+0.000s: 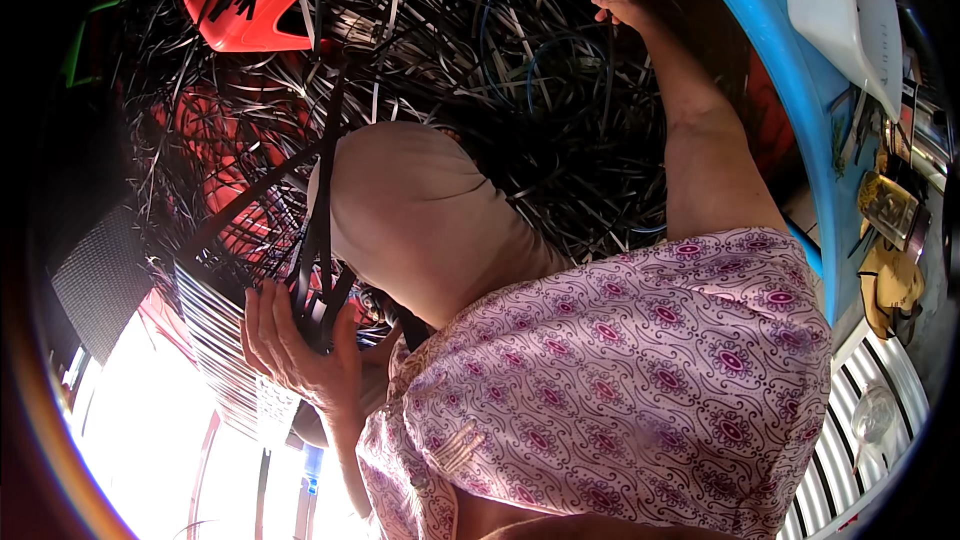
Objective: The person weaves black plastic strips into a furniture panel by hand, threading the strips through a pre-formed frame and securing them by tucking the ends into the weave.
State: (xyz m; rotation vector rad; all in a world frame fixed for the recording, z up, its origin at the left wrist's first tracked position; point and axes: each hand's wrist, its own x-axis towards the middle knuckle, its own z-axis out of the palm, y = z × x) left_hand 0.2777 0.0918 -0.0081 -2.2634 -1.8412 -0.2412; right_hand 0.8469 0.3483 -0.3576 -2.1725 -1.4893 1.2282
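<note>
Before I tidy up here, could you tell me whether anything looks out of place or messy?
Yes: thin black plastic strips lie in a loose tangled heap, some spilling over the red plastic basket. The left hand grips a bunch of them; the right hand reaches into the heap.

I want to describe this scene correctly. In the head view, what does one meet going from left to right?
Dark mesh panel → left hand gripping a bundle of black straps → beige rounded shape → patterned pink sleeve → blue tub rim → white slatted surface.
</note>
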